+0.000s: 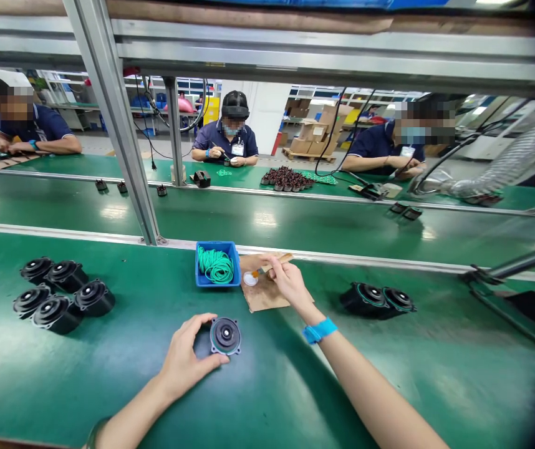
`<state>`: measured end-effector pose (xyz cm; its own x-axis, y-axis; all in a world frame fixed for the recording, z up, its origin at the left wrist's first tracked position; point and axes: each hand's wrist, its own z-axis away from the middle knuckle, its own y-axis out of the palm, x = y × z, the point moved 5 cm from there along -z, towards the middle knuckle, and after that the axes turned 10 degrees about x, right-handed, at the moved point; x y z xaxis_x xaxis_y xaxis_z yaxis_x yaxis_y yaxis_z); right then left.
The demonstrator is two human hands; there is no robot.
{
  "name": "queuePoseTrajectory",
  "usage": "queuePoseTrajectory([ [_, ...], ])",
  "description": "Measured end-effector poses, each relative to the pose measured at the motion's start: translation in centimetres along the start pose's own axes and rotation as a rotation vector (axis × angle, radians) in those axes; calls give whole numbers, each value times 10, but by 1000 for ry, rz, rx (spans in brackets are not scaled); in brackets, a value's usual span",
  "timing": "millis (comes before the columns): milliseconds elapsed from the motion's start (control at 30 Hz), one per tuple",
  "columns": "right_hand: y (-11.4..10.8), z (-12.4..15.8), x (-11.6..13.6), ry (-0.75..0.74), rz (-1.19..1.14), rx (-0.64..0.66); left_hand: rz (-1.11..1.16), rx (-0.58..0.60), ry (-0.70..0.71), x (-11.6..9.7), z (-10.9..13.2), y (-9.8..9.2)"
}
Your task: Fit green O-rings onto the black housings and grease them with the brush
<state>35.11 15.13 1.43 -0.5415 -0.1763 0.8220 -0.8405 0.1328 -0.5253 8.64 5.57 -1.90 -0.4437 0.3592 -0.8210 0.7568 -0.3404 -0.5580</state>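
Note:
On the green bench, my left hand (181, 358) grips a black round motor housing (225, 337) from its left side, thumb at the near edge and forefinger at the far edge. The housing stands upright with its round face up and a green ring partly visible round it. My right hand (289, 282), wearing a blue wrist strap (320, 331), pinches a small brush (279, 262) by its wooden handle. Its orange-tinged tip is at a small white dish (250, 279) lying on a piece of cardboard (262, 298).
A blue bin (218, 284) of green rubber rings (216, 265) stands left of the cardboard. Several black housings (57, 312) are grouped at left; two more with green rings (365, 299) sit at right. A metal post (118, 118) rises behind. Co-workers (227, 137) sit across the line.

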Motion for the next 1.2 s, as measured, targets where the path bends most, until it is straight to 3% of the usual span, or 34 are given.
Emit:
queuePoseTrajectory([
  [200, -29, -6, -23, 99, 251, -145, -10, 6, -30, -3, 0, 0],
  [300, -41, -8, -31, 131, 357, -155, -11, 16, -38, -1, 0, 0],
  [567, -39, -6, -41, 152, 435, -139, -1, 21, -17, -2, 0, 1],
  [1000, -51, 7, -33, 122, 103, -267, 11, 2, -15, -2, 1, 1],
  [1100, -56, 17, -20, 108, -69, -334, 9, -4, -18, -3, 1, 0],
  [1200, -47, 40, 2, 75, -251, -344, 0, -10, -25, -2, 1, 1],
])
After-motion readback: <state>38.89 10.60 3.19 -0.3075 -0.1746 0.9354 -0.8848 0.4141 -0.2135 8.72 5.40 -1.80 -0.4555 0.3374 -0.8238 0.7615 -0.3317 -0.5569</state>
